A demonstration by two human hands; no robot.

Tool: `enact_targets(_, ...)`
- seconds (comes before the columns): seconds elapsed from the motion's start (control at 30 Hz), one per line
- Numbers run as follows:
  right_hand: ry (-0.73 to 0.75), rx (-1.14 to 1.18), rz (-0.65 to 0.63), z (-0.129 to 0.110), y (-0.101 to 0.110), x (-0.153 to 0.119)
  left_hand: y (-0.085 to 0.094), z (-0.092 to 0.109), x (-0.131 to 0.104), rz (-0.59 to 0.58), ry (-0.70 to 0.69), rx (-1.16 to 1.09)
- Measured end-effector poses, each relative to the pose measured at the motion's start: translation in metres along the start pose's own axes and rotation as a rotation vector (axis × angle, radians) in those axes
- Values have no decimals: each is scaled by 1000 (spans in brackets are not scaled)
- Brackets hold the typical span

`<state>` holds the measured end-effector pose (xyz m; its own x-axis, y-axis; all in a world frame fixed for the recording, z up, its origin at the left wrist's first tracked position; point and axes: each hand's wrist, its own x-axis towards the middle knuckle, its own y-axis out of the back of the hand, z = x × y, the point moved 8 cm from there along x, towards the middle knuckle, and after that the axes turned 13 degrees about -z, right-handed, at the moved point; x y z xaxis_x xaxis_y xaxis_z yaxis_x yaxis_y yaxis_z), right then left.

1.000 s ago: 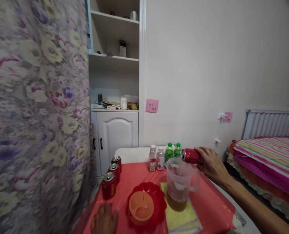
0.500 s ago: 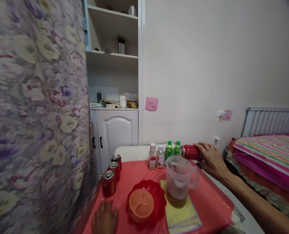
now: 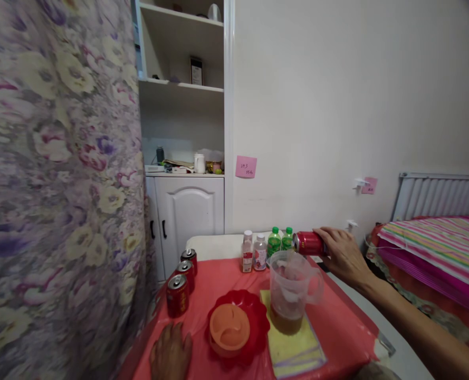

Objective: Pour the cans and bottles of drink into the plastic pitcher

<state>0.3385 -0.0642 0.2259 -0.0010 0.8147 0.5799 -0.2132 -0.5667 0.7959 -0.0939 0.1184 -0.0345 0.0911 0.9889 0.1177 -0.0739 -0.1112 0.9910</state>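
- My hands are well apart, one on each side of the table (image 3: 214,247).
- My right hand (image 3: 343,256) is clamped around the base end of a red can (image 3: 310,244), which lies almost level in the air, its top at the rim of a clear jug (image 3: 277,279).
- The jug stands upright on a yellow cloth (image 3: 293,358), with brownish liquid in its bottom and its handle on my right.
- My left hand (image 3: 171,351) rests palm down on the red tablecloth (image 3: 222,277), fingers extended, gripping nothing.
- Just beyond it, three upright red cans (image 3: 178,296) form a row.
- Between my hands, an orange dish (image 3: 229,324) sits in a red scalloped plate (image 3: 260,328).
- Behind the jug stand two green-capped bottles (image 3: 274,243), beside two white-capped bottles (image 3: 260,254).
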Motion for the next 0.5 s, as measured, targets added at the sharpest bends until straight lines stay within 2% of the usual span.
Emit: enact_targets(0.5,21,-34,3,-3,5,2,0,0,-1,-19,17,28)
